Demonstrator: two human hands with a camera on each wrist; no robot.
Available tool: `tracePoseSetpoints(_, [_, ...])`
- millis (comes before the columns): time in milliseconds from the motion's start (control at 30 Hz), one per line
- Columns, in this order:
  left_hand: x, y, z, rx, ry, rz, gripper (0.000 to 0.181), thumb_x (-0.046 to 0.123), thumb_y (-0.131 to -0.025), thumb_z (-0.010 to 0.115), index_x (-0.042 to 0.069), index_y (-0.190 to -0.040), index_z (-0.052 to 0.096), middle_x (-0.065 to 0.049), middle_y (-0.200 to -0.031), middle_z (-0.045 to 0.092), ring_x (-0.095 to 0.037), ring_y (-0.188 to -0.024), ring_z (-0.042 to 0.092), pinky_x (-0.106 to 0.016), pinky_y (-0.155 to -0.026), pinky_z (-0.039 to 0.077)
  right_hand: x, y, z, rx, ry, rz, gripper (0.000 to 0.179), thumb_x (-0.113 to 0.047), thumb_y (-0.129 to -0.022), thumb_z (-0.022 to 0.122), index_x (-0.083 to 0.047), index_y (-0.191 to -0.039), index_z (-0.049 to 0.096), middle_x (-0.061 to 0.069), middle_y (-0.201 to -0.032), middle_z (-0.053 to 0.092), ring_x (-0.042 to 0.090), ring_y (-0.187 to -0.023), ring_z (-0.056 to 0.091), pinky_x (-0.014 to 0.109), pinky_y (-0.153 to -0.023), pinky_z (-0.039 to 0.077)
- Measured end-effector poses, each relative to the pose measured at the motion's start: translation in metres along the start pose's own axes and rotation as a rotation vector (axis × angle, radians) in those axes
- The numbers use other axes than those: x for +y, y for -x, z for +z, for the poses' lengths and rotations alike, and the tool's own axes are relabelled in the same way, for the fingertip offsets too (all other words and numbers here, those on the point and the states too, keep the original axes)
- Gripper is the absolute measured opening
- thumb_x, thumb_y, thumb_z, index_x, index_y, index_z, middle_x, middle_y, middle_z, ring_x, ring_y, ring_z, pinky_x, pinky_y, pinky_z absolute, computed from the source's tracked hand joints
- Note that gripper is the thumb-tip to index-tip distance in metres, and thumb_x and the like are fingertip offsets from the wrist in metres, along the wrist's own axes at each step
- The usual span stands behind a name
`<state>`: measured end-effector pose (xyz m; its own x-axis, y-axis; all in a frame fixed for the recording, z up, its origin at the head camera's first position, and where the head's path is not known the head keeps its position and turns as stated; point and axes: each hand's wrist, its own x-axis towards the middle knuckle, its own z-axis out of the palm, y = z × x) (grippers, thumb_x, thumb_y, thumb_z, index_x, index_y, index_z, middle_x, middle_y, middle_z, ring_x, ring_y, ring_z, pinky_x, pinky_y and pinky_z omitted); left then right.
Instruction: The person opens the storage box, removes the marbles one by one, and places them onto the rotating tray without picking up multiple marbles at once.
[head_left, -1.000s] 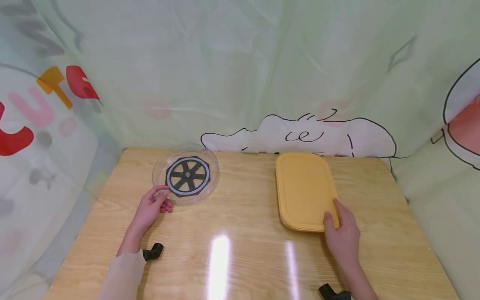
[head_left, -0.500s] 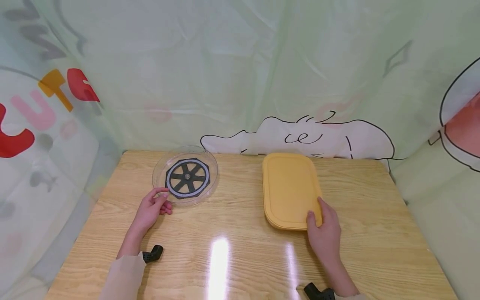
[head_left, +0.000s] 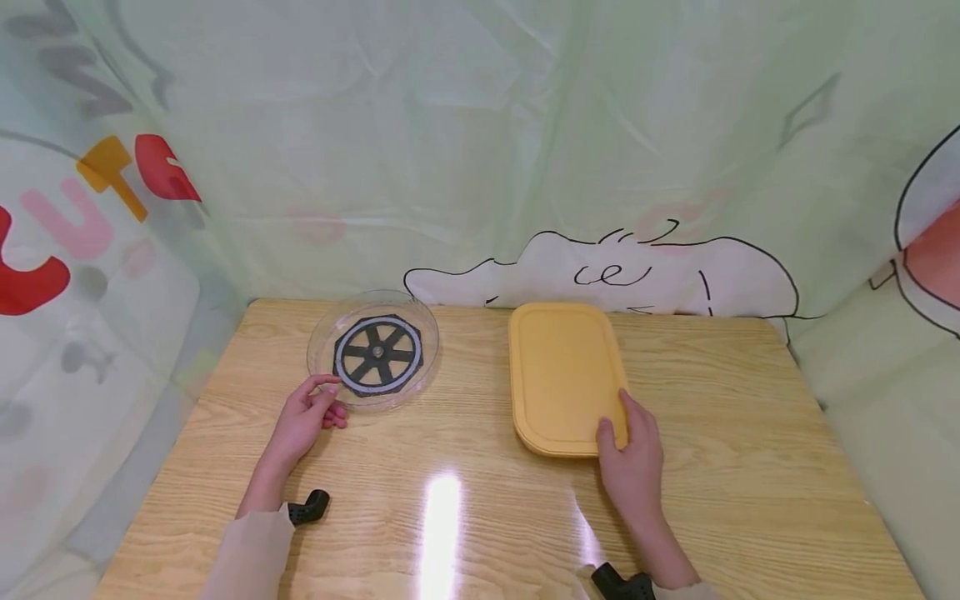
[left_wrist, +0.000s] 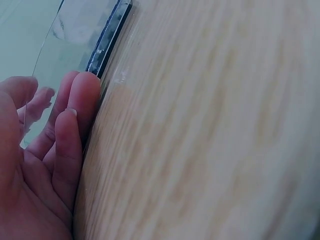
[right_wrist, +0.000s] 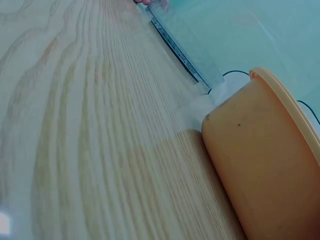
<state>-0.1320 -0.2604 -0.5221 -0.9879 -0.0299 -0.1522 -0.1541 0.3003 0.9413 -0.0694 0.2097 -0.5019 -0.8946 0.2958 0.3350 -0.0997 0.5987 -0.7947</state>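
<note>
My left hand (head_left: 303,421) pinches the near-left rim of a clear round turntable tray (head_left: 427,367). Inside the tray shows a dark base with spokes and a pale ring (head_left: 378,354). In the left wrist view, the thumb and a finger lie on either side of the see-through tray wall (left_wrist: 45,55), other fingers curled below it. At the right, my right hand (head_left: 633,462) grips the near right corner of a yellow lidded box (head_left: 566,379), thumb on the lid. The right wrist view shows the box's side (right_wrist: 255,150) low at the tabletop; my right hand is out of that view.
Wooden tabletop (head_left: 480,517) lies between the tray and the box. A printed curtain (head_left: 480,150) hangs along the back edge and both sides. Black wrist mounts (head_left: 309,507) sit at both sleeves.
The yellow box has slid left toward the clear tray, my right hand moving with it. My left hand and the tray stay in place.
</note>
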Motion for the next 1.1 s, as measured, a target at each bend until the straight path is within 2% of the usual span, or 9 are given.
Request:
tracePoseSetpoints(267, [0.001, 0.001, 0.000, 0.008, -0.006, 0.008, 0.033, 0.030, -0.106, 0.048, 0.008, -0.130, 0.053, -0.013, -0.082, 0.068, -0.023, -0.069, 0.070, -0.027, -0.065, 0.055, -0.003, 0.000, 0.004, -0.019, -0.012, 0.022, 0.050, -0.006, -0.095, 0.060, 0.004, -0.142, 0.049, 0.027, -0.136, 0.049, 0.044, -0.129, 0.044, 0.060, -0.104, 0.035])
tracePoseSetpoints(400, [0.002, -0.001, 0.001, 0.009, 0.007, 0.015, 0.033, 0.029, -0.106, 0.049, 0.006, -0.130, 0.053, -0.014, -0.081, 0.067, -0.023, -0.069, 0.070, -0.027, -0.064, 0.055, -0.004, -0.002, 0.002, -0.020, 0.024, -0.013, 0.050, -0.006, -0.094, 0.062, 0.004, -0.141, 0.050, 0.028, -0.138, 0.048, 0.047, -0.129, 0.043, 0.063, -0.103, 0.035])
tracePoseSetpoints(500, [0.004, -0.002, 0.002, 0.007, 0.016, 0.014, 0.033, 0.029, -0.106, 0.049, 0.006, -0.130, 0.053, -0.013, -0.081, 0.067, -0.023, -0.069, 0.070, -0.027, -0.065, 0.055, -0.005, -0.005, 0.000, 0.000, 0.068, -0.113, 0.049, -0.003, -0.090, 0.066, 0.006, -0.137, 0.053, 0.028, -0.140, 0.046, 0.049, -0.128, 0.041, 0.063, -0.099, 0.036])
tracePoseSetpoints(633, [0.005, -0.002, 0.001, 0.011, 0.006, 0.008, 0.034, 0.029, -0.106, 0.049, 0.006, -0.130, 0.053, -0.013, -0.081, 0.068, -0.022, -0.069, 0.070, -0.026, -0.065, 0.055, -0.007, -0.010, 0.001, 0.018, 0.112, -0.324, 0.046, 0.001, -0.084, 0.070, 0.006, -0.129, 0.059, 0.027, -0.140, 0.047, 0.050, -0.125, 0.042, 0.062, -0.095, 0.038])
tracePoseSetpoints(767, [0.005, 0.000, 0.000, 0.010, 0.011, 0.001, 0.033, 0.027, -0.107, 0.048, 0.005, -0.131, 0.052, -0.013, -0.081, 0.067, -0.021, -0.069, 0.069, -0.026, -0.065, 0.054, -0.010, -0.010, 0.004, -0.022, 0.100, -0.490, 0.041, -0.001, -0.082, 0.071, 0.005, -0.122, 0.064, 0.026, -0.134, 0.054, 0.047, -0.123, 0.047, 0.047, -0.107, 0.036])
tracePoseSetpoints(900, [0.006, 0.001, 0.001, 0.001, 0.026, -0.023, 0.032, 0.023, -0.107, 0.047, 0.004, -0.132, 0.052, -0.014, -0.082, 0.067, -0.021, -0.068, 0.069, -0.026, -0.065, 0.054, -0.013, -0.005, 0.006, -0.092, 0.047, -0.548, 0.040, -0.005, -0.082, 0.071, 0.004, -0.121, 0.066, 0.021, -0.129, 0.059, 0.042, -0.120, 0.052, 0.025, -0.112, 0.029])
tracePoseSetpoints(1033, [0.005, 0.000, 0.000, -0.003, 0.019, -0.043, 0.030, 0.019, -0.107, 0.046, 0.002, -0.132, 0.052, -0.014, -0.080, 0.067, -0.023, -0.068, 0.069, -0.026, -0.065, 0.054, -0.018, -0.001, 0.008, -0.169, 0.020, -0.570, 0.040, -0.012, -0.087, 0.072, 0.002, -0.124, 0.066, 0.016, -0.127, 0.062, 0.037, -0.117, 0.055, 0.019, -0.110, 0.030])
tracePoseSetpoints(1100, [0.005, 0.000, 0.000, -0.003, 0.016, -0.048, 0.031, 0.019, -0.107, 0.046, 0.002, -0.132, 0.052, -0.012, -0.079, 0.067, -0.022, -0.068, 0.069, -0.026, -0.065, 0.054, -0.020, 0.001, 0.009, -0.201, 0.029, -0.589, 0.039, -0.023, -0.094, 0.069, 0.000, -0.125, 0.066, 0.014, -0.128, 0.062, 0.034, -0.117, 0.056, 0.018, -0.109, 0.030])
